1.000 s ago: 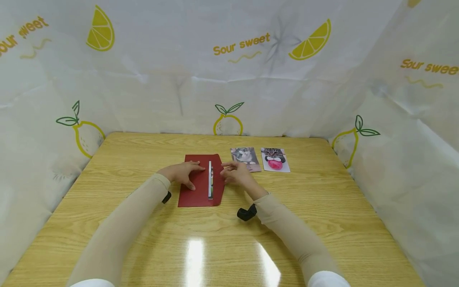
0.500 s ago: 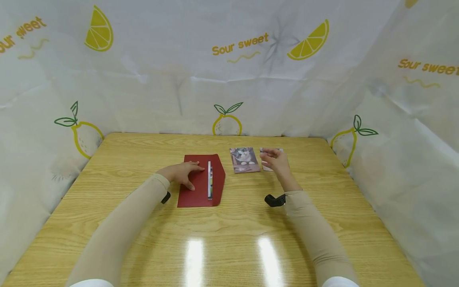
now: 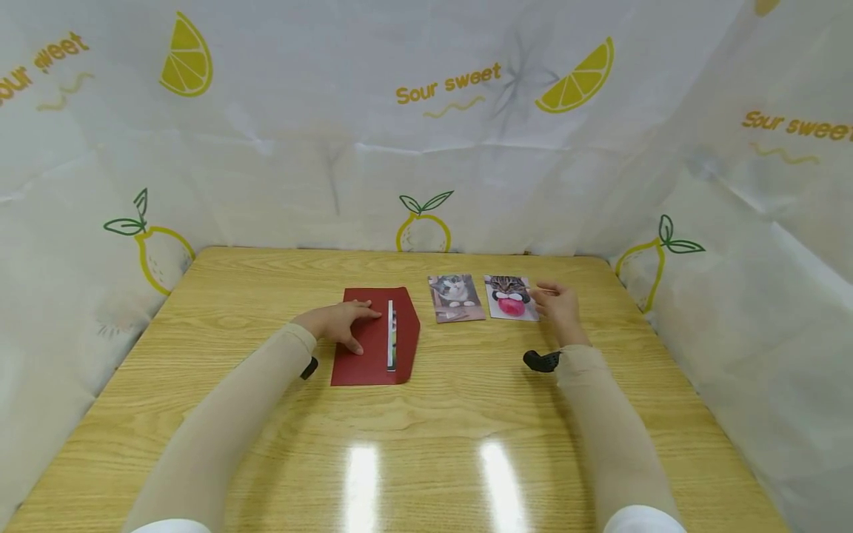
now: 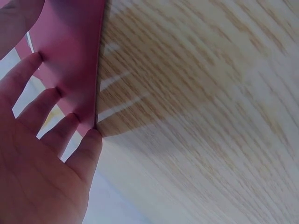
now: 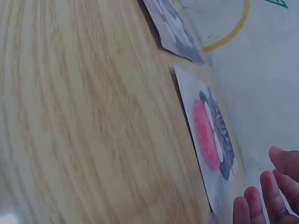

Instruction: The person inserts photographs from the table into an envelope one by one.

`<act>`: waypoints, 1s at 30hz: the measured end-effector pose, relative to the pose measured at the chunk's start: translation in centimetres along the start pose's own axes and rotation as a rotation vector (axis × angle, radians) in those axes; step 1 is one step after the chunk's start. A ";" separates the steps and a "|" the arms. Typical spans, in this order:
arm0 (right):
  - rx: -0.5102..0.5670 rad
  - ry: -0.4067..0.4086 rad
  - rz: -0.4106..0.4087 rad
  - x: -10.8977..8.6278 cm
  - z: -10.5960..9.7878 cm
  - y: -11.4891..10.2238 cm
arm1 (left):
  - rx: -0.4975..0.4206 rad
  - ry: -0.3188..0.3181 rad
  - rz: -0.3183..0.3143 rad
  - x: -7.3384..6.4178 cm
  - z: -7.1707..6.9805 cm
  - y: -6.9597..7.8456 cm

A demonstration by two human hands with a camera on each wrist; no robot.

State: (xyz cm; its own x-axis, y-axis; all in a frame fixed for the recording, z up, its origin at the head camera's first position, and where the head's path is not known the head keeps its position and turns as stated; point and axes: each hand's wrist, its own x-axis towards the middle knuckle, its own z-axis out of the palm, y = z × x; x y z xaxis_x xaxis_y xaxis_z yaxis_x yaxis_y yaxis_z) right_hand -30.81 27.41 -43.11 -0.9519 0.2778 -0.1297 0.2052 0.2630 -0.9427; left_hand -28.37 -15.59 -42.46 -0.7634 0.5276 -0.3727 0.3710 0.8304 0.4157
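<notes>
A red envelope (image 3: 366,370) lies on the table with its pointed flap toward the right. From its opening shows a narrow strip of a picture card (image 3: 392,344). My left hand (image 3: 338,324) rests on the envelope with its fingers spread; in the left wrist view the fingertips (image 4: 35,58) touch the red paper. At the right edge of a tabby cat photo card (image 3: 510,302) with a pink ball is my right hand (image 3: 560,307). Its fingers are slightly bent and hold nothing in the right wrist view, where the tabby card lies beside them.
Left of the tabby card lies another photo card (image 3: 456,300) with a grey and white cat. A wood-grain table (image 3: 426,444) carries everything. White fabric (image 3: 300,148) with lemon prints stands behind it and at both sides. Black wrist devices (image 3: 541,360) sit under the wrists.
My right hand has moved right, from the envelope flap across the tabby card to its right edge, uncovering both photo cards. The left hand has stayed on the envelope.
</notes>
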 end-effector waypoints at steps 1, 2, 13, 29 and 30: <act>-0.028 0.010 0.006 0.2 -0.2 0.2 | -0.001 -0.001 0.001 0.0 0.0 0.0; -0.049 0.017 0.014 0.3 -0.4 0.4 | -0.001 0.000 0.004 0.0 0.0 0.1; -0.191 -0.026 0.110 1.2 -0.6 1.4 | -0.007 -0.004 0.004 -0.1 0.0 0.1; -0.442 -0.037 0.106 1.0 0.4 0.4 | -0.008 -0.002 -0.008 0.0 -0.1 0.0; -0.458 -0.031 0.105 0.9 0.4 0.4 | -0.009 -0.003 -0.007 0.0 -0.1 0.0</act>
State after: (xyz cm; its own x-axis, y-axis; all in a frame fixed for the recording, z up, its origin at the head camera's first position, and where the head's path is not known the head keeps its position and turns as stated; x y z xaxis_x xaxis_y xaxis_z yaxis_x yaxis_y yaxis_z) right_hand -31.74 27.39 -43.69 -0.9257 0.2985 -0.2326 0.3731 0.6176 -0.6923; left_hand -28.45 -15.60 -42.40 -0.7645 0.5220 -0.3782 0.3609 0.8327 0.4200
